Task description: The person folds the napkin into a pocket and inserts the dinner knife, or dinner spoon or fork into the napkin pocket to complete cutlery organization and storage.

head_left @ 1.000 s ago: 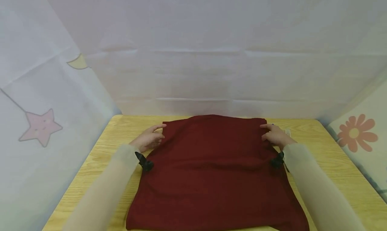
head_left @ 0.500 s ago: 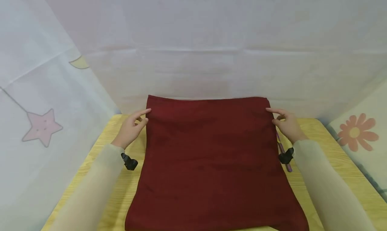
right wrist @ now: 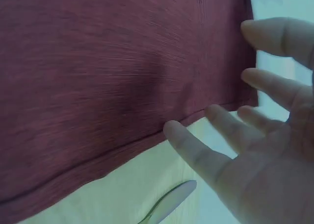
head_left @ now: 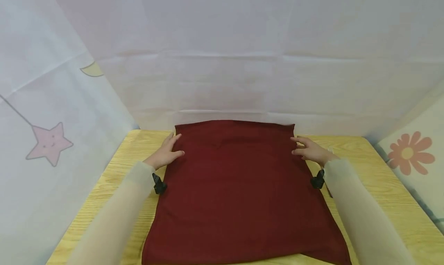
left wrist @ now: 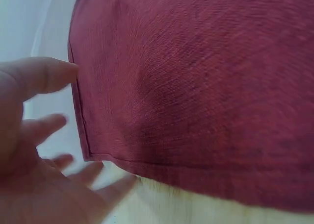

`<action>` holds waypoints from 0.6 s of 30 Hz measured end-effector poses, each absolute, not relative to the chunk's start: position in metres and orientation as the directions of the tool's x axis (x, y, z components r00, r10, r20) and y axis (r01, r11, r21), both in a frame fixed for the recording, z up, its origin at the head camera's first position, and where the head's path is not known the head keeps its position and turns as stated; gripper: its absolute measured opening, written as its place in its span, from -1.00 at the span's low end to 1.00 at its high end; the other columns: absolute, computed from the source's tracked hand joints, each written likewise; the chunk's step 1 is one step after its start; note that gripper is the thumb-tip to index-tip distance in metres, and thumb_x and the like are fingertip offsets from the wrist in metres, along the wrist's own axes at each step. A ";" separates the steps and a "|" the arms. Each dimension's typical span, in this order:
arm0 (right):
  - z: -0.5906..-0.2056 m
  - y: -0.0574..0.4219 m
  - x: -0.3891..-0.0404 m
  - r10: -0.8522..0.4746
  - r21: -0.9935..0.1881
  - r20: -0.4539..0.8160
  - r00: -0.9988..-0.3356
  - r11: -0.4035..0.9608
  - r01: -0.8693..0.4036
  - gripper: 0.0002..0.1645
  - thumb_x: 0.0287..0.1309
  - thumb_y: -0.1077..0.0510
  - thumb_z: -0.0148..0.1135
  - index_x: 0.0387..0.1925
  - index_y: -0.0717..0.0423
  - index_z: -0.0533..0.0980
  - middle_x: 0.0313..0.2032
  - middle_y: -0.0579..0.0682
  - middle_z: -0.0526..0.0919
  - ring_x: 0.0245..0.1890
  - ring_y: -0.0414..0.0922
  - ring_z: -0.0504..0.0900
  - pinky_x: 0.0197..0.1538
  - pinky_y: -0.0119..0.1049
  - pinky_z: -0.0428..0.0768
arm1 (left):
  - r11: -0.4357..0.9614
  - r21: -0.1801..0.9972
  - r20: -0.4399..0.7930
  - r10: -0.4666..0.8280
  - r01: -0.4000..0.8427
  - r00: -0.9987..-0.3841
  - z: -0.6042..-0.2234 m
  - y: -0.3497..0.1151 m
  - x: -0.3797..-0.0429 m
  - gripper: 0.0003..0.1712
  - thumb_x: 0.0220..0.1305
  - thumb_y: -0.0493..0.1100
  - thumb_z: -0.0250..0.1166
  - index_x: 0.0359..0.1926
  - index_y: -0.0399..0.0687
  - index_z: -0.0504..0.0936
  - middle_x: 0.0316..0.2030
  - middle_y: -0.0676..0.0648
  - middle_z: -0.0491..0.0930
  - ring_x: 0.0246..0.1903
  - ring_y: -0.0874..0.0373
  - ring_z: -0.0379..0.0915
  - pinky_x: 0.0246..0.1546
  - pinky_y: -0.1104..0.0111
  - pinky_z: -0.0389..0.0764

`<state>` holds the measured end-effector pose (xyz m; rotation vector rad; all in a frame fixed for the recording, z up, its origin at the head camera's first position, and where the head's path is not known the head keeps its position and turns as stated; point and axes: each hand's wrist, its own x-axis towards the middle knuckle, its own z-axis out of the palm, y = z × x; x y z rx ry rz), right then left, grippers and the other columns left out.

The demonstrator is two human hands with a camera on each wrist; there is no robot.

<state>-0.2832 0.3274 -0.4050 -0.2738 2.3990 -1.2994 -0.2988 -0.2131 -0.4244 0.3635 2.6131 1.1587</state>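
A dark red cloth (head_left: 236,192) lies spread over the wooden table, its far edge raised slightly in the middle. My left hand (head_left: 164,154) is at the cloth's far left corner with fingers and thumb spread apart. At the far right corner, my right hand (head_left: 313,151) has its fingers extended and separated. Both wrist views show the cloth's hemmed edge beside the fingers, with nothing pinched; whether fingertips touch the fabric is hard to tell. A knife (right wrist: 172,202) with a rounded blade lies beside the cloth in the right wrist view.
Fork tines (head_left: 330,150) show behind my right wrist, the remainder hidden by the sleeve. The wooden table (head_left: 385,180) extends on both sides of the cloth. A pale printed backdrop (head_left: 222,84) rises behind the table's far edge and along both sides.
Both hands raised the cloth's far edge toward the backdrop and spread it wider, then lowered it. Now the fingers have let go and the far edge has dropped, lying flatter.
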 end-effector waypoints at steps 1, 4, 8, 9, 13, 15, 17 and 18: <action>-0.407 0.328 -0.279 -0.358 -0.825 -0.252 -0.899 0.565 0.007 -0.15 0.50 0.18 0.05 0.59 0.27 -0.12 0.56 0.37 -0.33 0.50 0.42 -0.07 0.34 0.36 0.26 | 0.666 0.736 -0.144 0.331 0.122 -0.933 -0.426 -0.213 -0.296 -0.14 0.51 -0.15 0.13 0.61 -0.21 -0.12 0.56 -0.38 -0.50 0.53 -0.38 -0.48 0.40 -0.32 -0.06; -0.408 0.335 -0.260 -0.372 -0.811 -0.222 -0.901 0.583 -0.041 -0.27 0.52 0.18 0.04 0.55 0.32 0.04 0.51 0.44 -0.07 0.41 0.41 0.22 0.27 0.25 0.44 | 0.697 0.702 -0.150 0.342 0.143 -0.928 -0.424 -0.219 -0.282 -0.26 0.51 -0.15 0.12 0.55 -0.29 0.07 0.51 -0.48 -0.18 0.47 -0.42 -0.18 0.33 -0.29 0.14; -0.407 0.353 -0.228 -0.399 -0.811 -0.195 -0.896 0.580 -0.081 -0.44 0.54 0.16 0.03 0.42 0.36 0.26 0.34 0.44 0.32 0.17 0.28 0.54 0.09 0.02 0.64 | 0.695 0.700 -0.155 0.377 0.168 -0.913 -0.421 -0.233 -0.253 -0.36 0.52 -0.16 0.11 0.46 -0.37 0.20 0.33 -0.51 0.25 0.23 -0.35 0.32 0.14 -0.11 0.46; -0.407 0.359 -0.220 -0.409 -0.812 -0.202 -0.890 0.579 -0.082 -0.46 0.54 0.16 0.03 0.39 0.37 0.29 0.29 0.43 0.39 0.11 0.24 0.58 0.04 -0.02 0.66 | 0.693 0.703 -0.167 0.381 0.161 -0.909 -0.420 -0.237 -0.243 -0.38 0.52 -0.16 0.11 0.45 -0.37 0.22 0.28 -0.49 0.33 0.16 -0.31 0.40 0.08 -0.06 0.52; -0.410 0.378 -0.188 -0.427 -0.821 -0.299 -0.853 0.571 0.002 -0.52 0.55 0.15 0.02 0.25 0.47 0.34 -0.02 0.32 0.59 -0.25 0.06 0.65 -0.23 -0.11 0.68 | 0.645 0.763 -0.260 0.369 0.045 -0.892 -0.421 -0.251 -0.200 -0.45 0.55 -0.17 0.09 0.41 -0.35 0.25 0.08 -0.36 0.55 -0.02 -0.14 0.58 -0.09 0.08 0.64; -0.412 0.387 -0.173 -0.409 -0.801 -0.375 -0.832 0.595 0.068 -0.60 0.53 0.14 0.05 0.08 0.47 0.42 -0.22 0.17 0.61 -0.42 -0.05 0.57 -0.37 -0.16 0.63 | 0.613 0.790 -0.308 0.366 -0.021 -0.878 -0.422 -0.256 -0.179 -0.50 0.56 -0.17 0.09 0.36 -0.36 0.27 -0.12 -0.25 0.64 -0.18 -0.06 0.62 -0.21 0.14 0.66; -0.415 0.395 -0.159 -0.416 -0.783 -0.448 -0.792 0.611 0.122 -0.60 0.49 0.14 0.09 -0.21 0.54 0.45 -0.43 0.03 0.56 -0.53 -0.18 0.45 -0.49 -0.28 0.52 | 0.558 0.824 -0.358 0.383 -0.095 -0.852 -0.425 -0.261 -0.162 -0.53 0.56 -0.17 0.08 0.32 -0.37 0.29 -0.26 -0.19 0.66 -0.30 -0.01 0.63 -0.31 0.19 0.67; -0.415 0.398 -0.153 -0.429 -0.776 -0.478 -0.767 0.614 0.141 -0.55 0.49 0.14 0.10 -0.33 0.55 0.42 -0.50 -0.03 0.51 -0.58 -0.23 0.38 -0.55 -0.33 0.45 | 0.523 0.843 -0.378 0.405 -0.128 -0.833 -0.426 -0.263 -0.155 -0.53 0.58 -0.16 0.07 0.32 -0.38 0.29 -0.31 -0.18 0.66 -0.33 -0.01 0.63 -0.34 0.20 0.67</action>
